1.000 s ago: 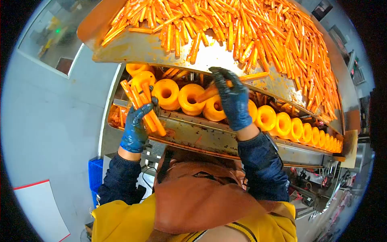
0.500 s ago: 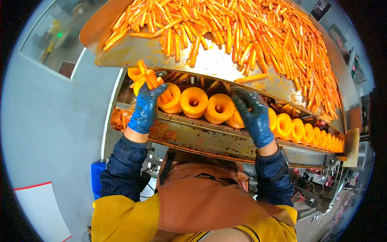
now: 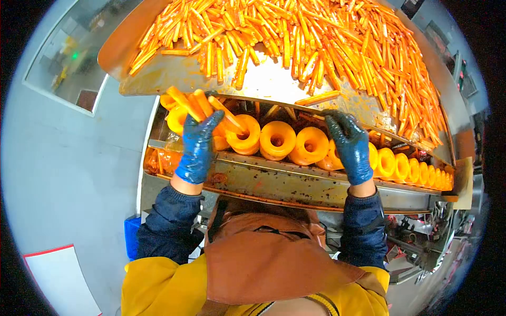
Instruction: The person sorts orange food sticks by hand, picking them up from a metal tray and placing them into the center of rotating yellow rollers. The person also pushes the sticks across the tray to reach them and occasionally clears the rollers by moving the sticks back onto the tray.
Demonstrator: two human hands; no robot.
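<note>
My left hand (image 3: 197, 147), in a wet blue glove, is closed around several glossy orange food sticks (image 3: 197, 102). One of these sticks slants with its lower end in the mouth of an orange funnel-shaped cup (image 3: 245, 134). More such cups stand to the right, among them one cup (image 3: 278, 140) and its neighbour (image 3: 309, 146), each with a dark central hole. Over the row, my gloved right hand (image 3: 349, 145) has its fingers curled together near the tray's lip; whatever they hold is hidden. That hand partly covers another cup (image 3: 331, 158).
Above the cups, a metal tray (image 3: 269, 79) bears a big heap of orange sticks (image 3: 316, 37). The cup row curves away right. A stained metal ledge (image 3: 279, 181) runs along the near side. At left are reddish scraps (image 3: 166, 160) and a blue bin (image 3: 132, 237).
The cups have shifted rightward in view. My left hand's sticks have come down towards a cup, one tip now in its mouth. My right hand has moved right and its fingers have drawn together.
</note>
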